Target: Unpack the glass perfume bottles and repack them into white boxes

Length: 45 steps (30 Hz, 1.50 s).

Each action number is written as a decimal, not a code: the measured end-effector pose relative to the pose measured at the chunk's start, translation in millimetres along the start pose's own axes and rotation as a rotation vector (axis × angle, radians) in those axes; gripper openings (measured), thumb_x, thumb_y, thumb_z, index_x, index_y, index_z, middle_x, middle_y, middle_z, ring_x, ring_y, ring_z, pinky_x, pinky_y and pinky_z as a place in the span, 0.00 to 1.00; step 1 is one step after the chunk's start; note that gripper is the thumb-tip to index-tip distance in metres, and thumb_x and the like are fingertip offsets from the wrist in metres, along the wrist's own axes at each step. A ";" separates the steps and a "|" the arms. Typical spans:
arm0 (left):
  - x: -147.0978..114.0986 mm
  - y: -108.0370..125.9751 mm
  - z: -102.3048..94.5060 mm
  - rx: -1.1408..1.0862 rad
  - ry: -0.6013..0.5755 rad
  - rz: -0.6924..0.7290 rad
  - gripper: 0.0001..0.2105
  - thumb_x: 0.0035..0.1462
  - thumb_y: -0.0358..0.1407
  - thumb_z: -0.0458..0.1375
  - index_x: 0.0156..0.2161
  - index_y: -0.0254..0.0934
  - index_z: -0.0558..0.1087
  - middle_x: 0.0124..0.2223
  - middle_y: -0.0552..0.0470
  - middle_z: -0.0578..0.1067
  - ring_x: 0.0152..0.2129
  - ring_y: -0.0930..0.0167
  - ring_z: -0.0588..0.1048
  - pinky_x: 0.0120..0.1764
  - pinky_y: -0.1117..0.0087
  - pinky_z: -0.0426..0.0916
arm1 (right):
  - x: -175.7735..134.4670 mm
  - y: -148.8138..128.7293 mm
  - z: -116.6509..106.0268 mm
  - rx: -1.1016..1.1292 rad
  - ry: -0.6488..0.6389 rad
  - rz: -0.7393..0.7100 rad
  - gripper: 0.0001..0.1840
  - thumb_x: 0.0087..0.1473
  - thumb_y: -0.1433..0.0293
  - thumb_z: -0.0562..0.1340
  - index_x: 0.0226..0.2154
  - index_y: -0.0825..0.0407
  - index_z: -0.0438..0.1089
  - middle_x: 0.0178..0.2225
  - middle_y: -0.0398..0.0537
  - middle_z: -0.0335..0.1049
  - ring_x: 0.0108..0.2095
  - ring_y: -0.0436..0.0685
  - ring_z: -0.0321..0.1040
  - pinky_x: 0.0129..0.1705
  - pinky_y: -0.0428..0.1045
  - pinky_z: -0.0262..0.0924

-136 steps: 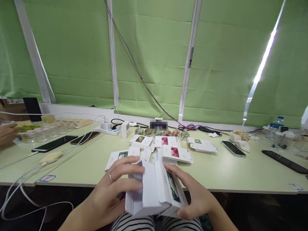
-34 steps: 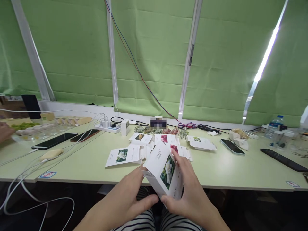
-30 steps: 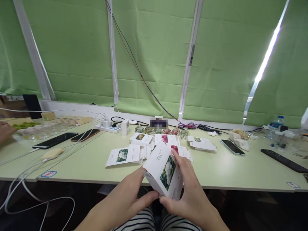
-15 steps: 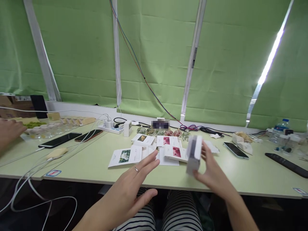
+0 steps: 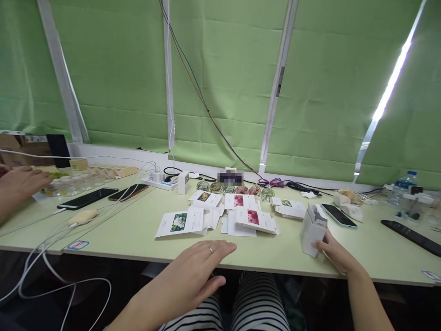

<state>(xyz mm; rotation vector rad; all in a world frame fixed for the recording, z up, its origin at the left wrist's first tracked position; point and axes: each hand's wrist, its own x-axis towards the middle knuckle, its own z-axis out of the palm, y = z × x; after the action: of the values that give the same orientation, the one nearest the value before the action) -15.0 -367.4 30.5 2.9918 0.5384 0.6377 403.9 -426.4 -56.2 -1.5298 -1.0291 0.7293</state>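
Observation:
On the right of the table a small white box (image 5: pixel 310 236) stands upright with its top flaps raised, and my right hand (image 5: pixel 330 250) grips its side and lower edge. My left hand (image 5: pixel 198 266), a ring on one finger, hovers at the table's front edge with fingers stretched out and nothing in it. Beyond it lie several flattened white boxes with flower pictures: one with a white flower (image 5: pixel 179 222), two with pink flowers (image 5: pixel 253 217), one with a yellow flower (image 5: pixel 205 198) and one with a green print (image 5: pixel 286 207). Behind them several round glass bottles (image 5: pixel 229 187) form a row.
A white power strip (image 5: pixel 160 183) and an upright small box (image 5: pixel 183 183) stand at the back. Phones (image 5: pixel 87 198) and a power bank (image 5: pixel 83 216) with cables lie left; another phone (image 5: pixel 339 216) lies right. Another person's hand (image 5: pixel 20 184) reaches in at the left.
My right hand has carried the white box to the right and down onto the table. My left hand has dropped slightly, and the other person's hand has come further in.

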 end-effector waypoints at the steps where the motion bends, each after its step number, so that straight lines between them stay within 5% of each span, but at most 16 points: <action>1: 0.3 -1.1 -0.3 -0.001 -0.005 -0.008 0.26 0.55 0.29 0.54 0.58 0.44 0.54 0.52 0.50 0.70 0.48 0.65 0.69 0.50 0.61 0.66 | 0.2 -1.9 4.1 0.004 -0.011 -0.007 0.48 0.39 0.58 0.64 0.59 0.47 0.43 0.56 0.54 0.57 0.55 0.64 0.57 0.54 0.54 0.56; 7: 1.0 -2.6 -0.1 0.006 -0.008 -0.030 0.24 0.55 0.30 0.54 0.57 0.43 0.56 0.51 0.49 0.70 0.47 0.65 0.70 0.49 0.61 0.66 | -3.7 -1.8 18.1 -0.002 0.023 -0.046 0.47 0.42 0.54 0.62 0.60 0.49 0.41 0.59 0.58 0.52 0.55 0.65 0.57 0.53 0.59 0.56; 12: -1.9 -10.8 -5.7 0.028 -0.006 -0.083 0.21 0.58 0.35 0.51 0.57 0.44 0.57 0.53 0.49 0.69 0.49 0.65 0.69 0.50 0.62 0.65 | -9.6 -13.8 9.0 -0.099 0.066 -0.064 0.42 0.46 0.52 0.61 0.59 0.46 0.45 0.60 0.59 0.49 0.58 0.65 0.52 0.54 0.58 0.55; 15: 13.9 -43.7 -25.7 0.080 0.029 -0.240 0.18 0.61 0.40 0.46 0.56 0.41 0.59 0.55 0.48 0.68 0.50 0.64 0.68 0.51 0.61 0.63 | -12.4 -34.1 3.1 -0.158 0.230 -0.133 0.46 0.47 0.50 0.59 0.61 0.48 0.39 0.61 0.60 0.44 0.61 0.66 0.44 0.56 0.61 0.51; 18: 54.4 -98.4 -45.5 0.145 0.076 -0.404 0.19 0.62 0.41 0.42 0.55 0.38 0.60 0.55 0.47 0.68 0.50 0.64 0.68 0.50 0.62 0.63 | -17.8 -56.2 7.5 -0.099 0.547 -0.391 0.44 0.49 0.51 0.58 0.61 0.51 0.40 0.59 0.60 0.46 0.60 0.66 0.45 0.56 0.64 0.48; 22: 118.1 -166.5 -34.1 0.142 -0.086 -0.463 0.15 0.62 0.36 0.46 0.50 0.32 0.66 0.53 0.42 0.69 0.48 0.62 0.68 0.49 0.62 0.63 | -30.1 -78.7 24.8 -0.044 0.779 -0.709 0.36 0.50 0.55 0.59 0.57 0.52 0.51 0.53 0.56 0.56 0.55 0.65 0.54 0.54 0.65 0.49; 26: 150.6 -197.0 7.7 0.093 -0.213 -0.435 0.14 0.60 0.38 0.52 0.49 0.34 0.66 0.50 0.45 0.69 0.44 0.65 0.70 0.47 0.56 0.65 | -39.9 -89.0 37.1 -0.059 0.814 -0.849 0.27 0.52 0.59 0.58 0.52 0.53 0.59 0.48 0.56 0.62 0.51 0.63 0.59 0.52 0.63 0.52; 31: 143.1 -213.5 38.2 0.063 -0.274 -0.469 0.15 0.60 0.39 0.53 0.49 0.33 0.66 0.49 0.46 0.69 0.43 0.65 0.70 0.45 0.57 0.66 | -42.4 -91.9 38.3 -0.061 0.823 -0.859 0.24 0.52 0.60 0.58 0.50 0.52 0.61 0.46 0.56 0.63 0.48 0.64 0.62 0.51 0.64 0.53; 38: 114.1 -244.3 23.1 0.126 -0.285 -0.590 0.13 0.60 0.37 0.53 0.49 0.34 0.66 0.48 0.46 0.69 0.41 0.66 0.71 0.43 0.59 0.68 | -45.6 -99.6 50.5 0.012 0.862 -0.887 0.21 0.53 0.60 0.58 0.48 0.50 0.62 0.44 0.54 0.63 0.47 0.64 0.63 0.50 0.66 0.54; 45: 143.8 -272.0 21.5 0.195 -0.181 -0.714 0.14 0.59 0.37 0.54 0.49 0.34 0.66 0.49 0.46 0.68 0.42 0.66 0.70 0.43 0.58 0.68 | -50.3 -104.6 73.0 0.040 0.813 -0.954 0.18 0.53 0.64 0.58 0.46 0.51 0.63 0.41 0.53 0.63 0.43 0.61 0.63 0.50 0.63 0.54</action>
<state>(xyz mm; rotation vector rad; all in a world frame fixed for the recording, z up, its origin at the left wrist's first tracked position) 27.9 -62.1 38.1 2.6615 1.6048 0.2576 295.0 -437.0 26.4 -0.9489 -0.9278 -0.5071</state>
